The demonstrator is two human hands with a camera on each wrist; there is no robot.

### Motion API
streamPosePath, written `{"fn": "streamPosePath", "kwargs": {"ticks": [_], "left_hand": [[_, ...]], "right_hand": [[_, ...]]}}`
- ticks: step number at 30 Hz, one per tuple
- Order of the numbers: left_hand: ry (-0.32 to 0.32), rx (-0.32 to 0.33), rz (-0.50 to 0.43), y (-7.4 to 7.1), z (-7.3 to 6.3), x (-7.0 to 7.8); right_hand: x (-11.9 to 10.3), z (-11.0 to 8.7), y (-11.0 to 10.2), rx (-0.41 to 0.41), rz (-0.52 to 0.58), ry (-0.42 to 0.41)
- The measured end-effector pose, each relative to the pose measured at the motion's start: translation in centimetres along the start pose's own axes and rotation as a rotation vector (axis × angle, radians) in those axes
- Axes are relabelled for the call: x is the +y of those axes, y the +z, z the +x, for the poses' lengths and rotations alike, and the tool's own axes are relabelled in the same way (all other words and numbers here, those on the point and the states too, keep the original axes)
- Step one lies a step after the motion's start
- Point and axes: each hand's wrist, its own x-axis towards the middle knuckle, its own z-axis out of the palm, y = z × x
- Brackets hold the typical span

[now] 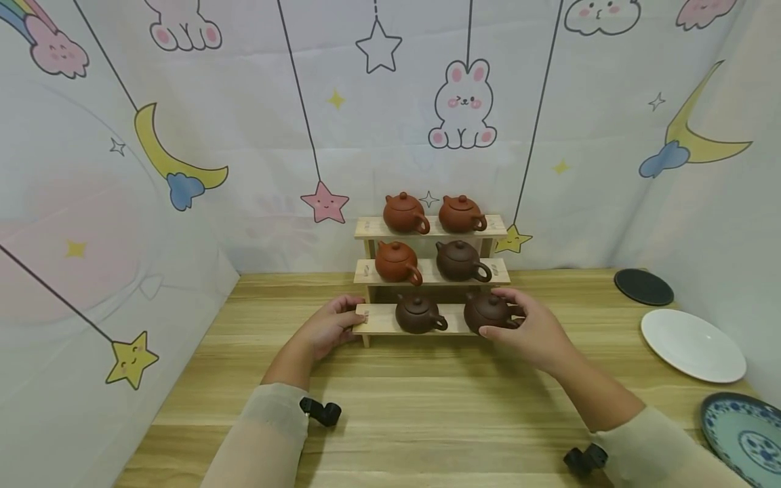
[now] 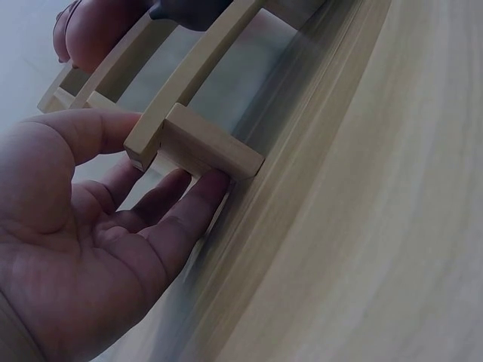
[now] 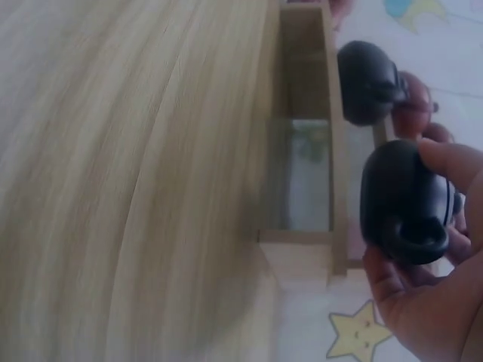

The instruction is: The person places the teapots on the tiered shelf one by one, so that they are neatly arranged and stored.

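A three-step wooden stand [image 1: 381, 318] bears small clay teapots. At the right end of its lowest step, my right hand [image 1: 537, 332] grips a dark brown teapot [image 1: 484, 313] around its body, near the handle. In the right wrist view, thumb and fingers lie on opposite sides of that teapot [image 3: 400, 188]. My left hand [image 1: 329, 327] holds the left end of the lowest step. The left wrist view has the thumb at the board's end and fingertips against the stand's leg [image 2: 211, 143]. Left of the gripped teapot sits another dark teapot [image 1: 417, 314].
On the middle step stand a reddish teapot [image 1: 395, 261] and a dark one [image 1: 459, 260]. Two reddish teapots [image 1: 403, 213] occupy the top step. Along the table's right side lie a black disc [image 1: 643, 287], a white plate [image 1: 693, 344] and a blue-patterned plate [image 1: 729, 430]. A printed cloth hangs behind.
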Motion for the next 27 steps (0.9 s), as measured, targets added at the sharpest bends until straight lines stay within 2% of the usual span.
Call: {"fn": "streamPosePath", "kwargs": {"ticks": [11,22,27], "left_hand": [[-0.006,0.012,0.011,0.2,-0.2,0.1],[-0.004,0.001,0.007,0.0,0.0,0.0],[0.002,-0.015,-0.001,-0.1,0.1,0.0]], "right_hand": [[-0.3,1.4,1.8,0.006,-0.047,-0.012],[-0.1,1.9,2.0,-0.012,-0.058,0.015],[-0.2,1.6,1.3,-0.021,-0.047,0.025]]}}
